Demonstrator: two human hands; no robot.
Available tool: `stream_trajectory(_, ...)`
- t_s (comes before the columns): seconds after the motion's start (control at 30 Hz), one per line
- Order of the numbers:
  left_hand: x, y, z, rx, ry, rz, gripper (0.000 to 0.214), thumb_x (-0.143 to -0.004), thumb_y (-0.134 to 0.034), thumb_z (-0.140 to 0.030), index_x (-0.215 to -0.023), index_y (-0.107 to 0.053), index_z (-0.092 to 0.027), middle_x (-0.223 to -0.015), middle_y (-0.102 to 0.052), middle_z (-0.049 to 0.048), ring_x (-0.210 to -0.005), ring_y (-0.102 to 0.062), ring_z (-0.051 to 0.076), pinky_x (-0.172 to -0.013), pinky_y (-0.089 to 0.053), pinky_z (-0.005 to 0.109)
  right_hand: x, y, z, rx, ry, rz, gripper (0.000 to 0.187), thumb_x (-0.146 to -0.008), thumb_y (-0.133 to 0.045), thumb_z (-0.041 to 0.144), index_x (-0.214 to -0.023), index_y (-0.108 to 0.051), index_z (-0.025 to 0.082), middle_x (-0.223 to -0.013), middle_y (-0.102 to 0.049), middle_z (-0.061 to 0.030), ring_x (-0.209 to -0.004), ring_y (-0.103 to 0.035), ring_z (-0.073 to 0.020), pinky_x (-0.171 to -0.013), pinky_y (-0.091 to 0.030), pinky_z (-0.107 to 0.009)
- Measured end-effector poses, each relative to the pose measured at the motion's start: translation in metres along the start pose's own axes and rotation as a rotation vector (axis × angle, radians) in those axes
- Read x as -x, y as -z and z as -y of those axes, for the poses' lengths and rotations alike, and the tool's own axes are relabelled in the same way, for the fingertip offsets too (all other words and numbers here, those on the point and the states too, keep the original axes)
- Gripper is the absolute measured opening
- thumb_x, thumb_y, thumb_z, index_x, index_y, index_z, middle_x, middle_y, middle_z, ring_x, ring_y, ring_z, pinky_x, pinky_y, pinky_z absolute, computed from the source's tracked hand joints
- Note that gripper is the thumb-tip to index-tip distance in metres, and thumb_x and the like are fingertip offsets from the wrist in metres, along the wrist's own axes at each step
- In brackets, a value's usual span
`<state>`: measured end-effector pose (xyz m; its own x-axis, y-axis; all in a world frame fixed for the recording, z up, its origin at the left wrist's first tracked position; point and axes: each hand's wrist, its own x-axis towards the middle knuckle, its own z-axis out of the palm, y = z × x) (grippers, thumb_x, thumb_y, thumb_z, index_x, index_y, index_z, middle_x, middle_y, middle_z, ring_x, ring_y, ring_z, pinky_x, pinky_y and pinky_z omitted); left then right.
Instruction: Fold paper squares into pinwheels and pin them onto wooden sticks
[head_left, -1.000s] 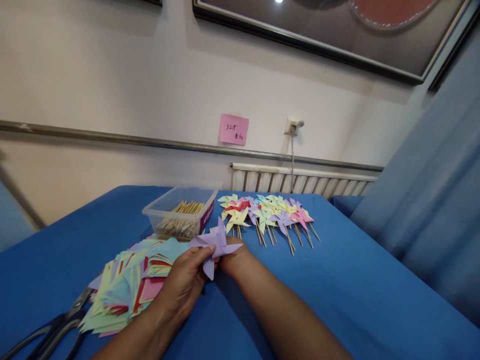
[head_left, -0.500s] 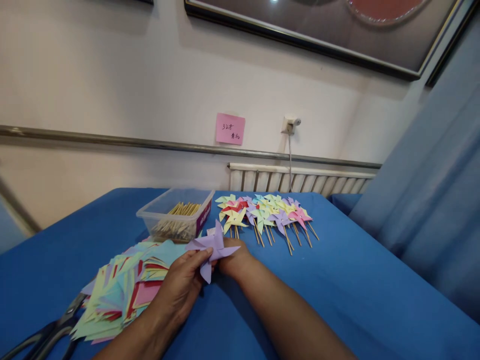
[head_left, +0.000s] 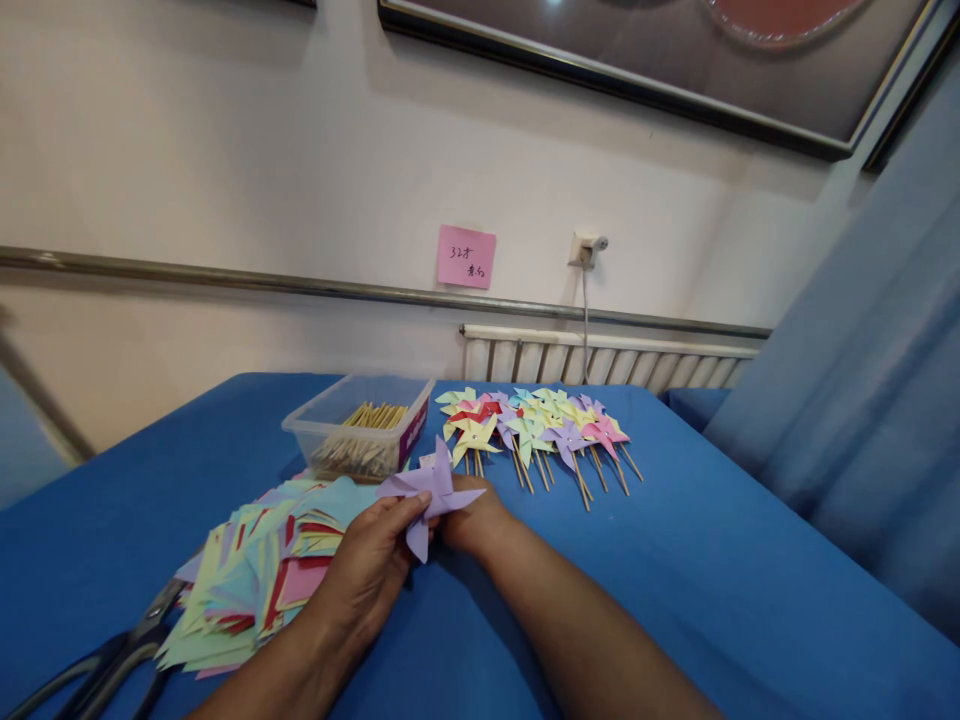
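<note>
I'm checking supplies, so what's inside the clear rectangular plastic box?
The box holds a heap of thin tan sticks, some showing through its side. Whatever lies deep within the heap is covered.

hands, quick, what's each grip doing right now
Left hand: closed, holding the purple pinwheel.
Right hand: partly hidden behind it, so its grip cannot be told.
</note>
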<state>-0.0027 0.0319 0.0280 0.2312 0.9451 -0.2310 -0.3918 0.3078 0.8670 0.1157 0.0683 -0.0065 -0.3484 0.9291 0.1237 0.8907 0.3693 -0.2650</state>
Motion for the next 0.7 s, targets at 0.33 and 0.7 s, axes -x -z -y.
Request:
stream_trajectory(0.33,-0.0007,0.0032,0.0005,0.002,-0.005,0.033,0.013,-0.061,-0.075,-0.023,-0.062,-0.067,-0.013,-0.056,-0.064,0.0006,-0.054,-0.055,0.01,-0.056,-0.044,0.019,0.0031,-0.0009,-0.0008,-0.033,0.03,-0.038,0.034,-0.082,-0.053,0.022,-0.115,-0.061,0.02,-0.119,-0.062,-0.0081,-0.108,-0.057,-0.026,-0.085,-0.049,-0.034)
stream_trajectory(0.7,-0.0006,0.0022,0.001,0.005,-0.004,0.031,0.012,-0.062,-0.075,-0.022,-0.062,-0.067,-0.013,-0.054,-0.064,-0.0001,-0.051,-0.055,0.009,-0.053,-0.044,0.018,-0.0044,-0.0042,0.0,-0.086,-0.024,-0.003,0.031,-0.076,-0.059,0.019,-0.107,-0.066,0.02,-0.111,-0.067,-0.0075,-0.1,-0.061,-0.0273,-0.082,-0.052,-0.037)
